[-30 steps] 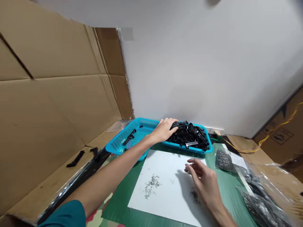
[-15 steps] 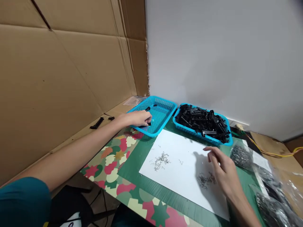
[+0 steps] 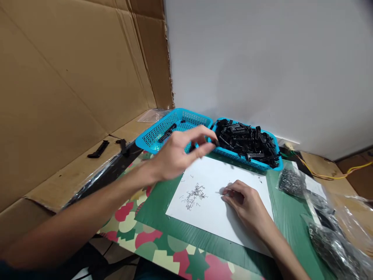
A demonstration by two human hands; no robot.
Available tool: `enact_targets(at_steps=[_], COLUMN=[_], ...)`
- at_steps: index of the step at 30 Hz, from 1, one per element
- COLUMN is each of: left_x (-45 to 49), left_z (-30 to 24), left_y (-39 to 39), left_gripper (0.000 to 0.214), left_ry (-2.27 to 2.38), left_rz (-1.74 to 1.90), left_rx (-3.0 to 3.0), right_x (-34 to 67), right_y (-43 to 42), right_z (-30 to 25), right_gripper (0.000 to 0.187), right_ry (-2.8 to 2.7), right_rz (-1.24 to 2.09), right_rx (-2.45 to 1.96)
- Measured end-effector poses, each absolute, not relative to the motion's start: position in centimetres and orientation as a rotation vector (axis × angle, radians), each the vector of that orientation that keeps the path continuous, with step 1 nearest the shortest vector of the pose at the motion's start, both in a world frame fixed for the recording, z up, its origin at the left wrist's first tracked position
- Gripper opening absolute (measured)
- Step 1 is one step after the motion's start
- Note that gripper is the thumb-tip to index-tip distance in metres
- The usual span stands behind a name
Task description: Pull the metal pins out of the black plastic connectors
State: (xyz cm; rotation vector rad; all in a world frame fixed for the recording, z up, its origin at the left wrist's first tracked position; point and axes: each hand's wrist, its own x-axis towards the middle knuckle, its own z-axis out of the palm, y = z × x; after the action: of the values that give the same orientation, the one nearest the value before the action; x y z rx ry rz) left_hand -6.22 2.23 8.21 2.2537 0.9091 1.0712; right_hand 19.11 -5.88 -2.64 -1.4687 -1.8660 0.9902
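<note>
My left hand, a little blurred, is above the near edge of the baskets. Its thumb and fingers are closed on a small black plastic part, mostly hidden by the fingertips. Low over the white sheet, my right hand pinches what looks like a thin wire piece. A loose pile of small bent wire pieces lies on the sheet to its left. The left blue basket has a long black part inside. The right blue basket is heaped with black plastic parts.
Plastic bags of small metal pieces lie at the right, near a yellow cable. Black parts rest on cardboard at the left. A cardboard wall and a white wall stand behind the table.
My left hand has come out of the left basket and moved right, toward the full basket. My right hand has moved left over the sheet, its thumb and fingers now pinched together.
</note>
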Motion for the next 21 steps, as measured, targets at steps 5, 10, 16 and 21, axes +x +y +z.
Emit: enact_targets(at_steps=[5,10,16,21], left_x=[-3.2,-3.6,-4.1,-4.0], left_z=[5.3,2.2,0.8,0.5], left_y=[-1.5,-1.8,-1.9,-2.0], left_gripper=[0.028,0.029,0.02,0.02], left_ry=[0.768,0.821,0.738,0.732], left_rz=[0.636,0.515,0.532,0.599], left_rx=[2.016,1.878,1.958,2.037], right_x=[18.8,18.8,19.4,19.7], right_y=[-5.8,-5.7,-6.5,-6.7], right_z=[-2.4,-1.9,-0.8,-0.5], right_gripper=[0.006,0.011,0.015,0.012], right_ry=[-1.873,-1.978,-1.936,-1.847], right_rz=[0.936,0.912,1.022,1.045], right_rx=[-1.511,-1.513,-1.469,-1.469])
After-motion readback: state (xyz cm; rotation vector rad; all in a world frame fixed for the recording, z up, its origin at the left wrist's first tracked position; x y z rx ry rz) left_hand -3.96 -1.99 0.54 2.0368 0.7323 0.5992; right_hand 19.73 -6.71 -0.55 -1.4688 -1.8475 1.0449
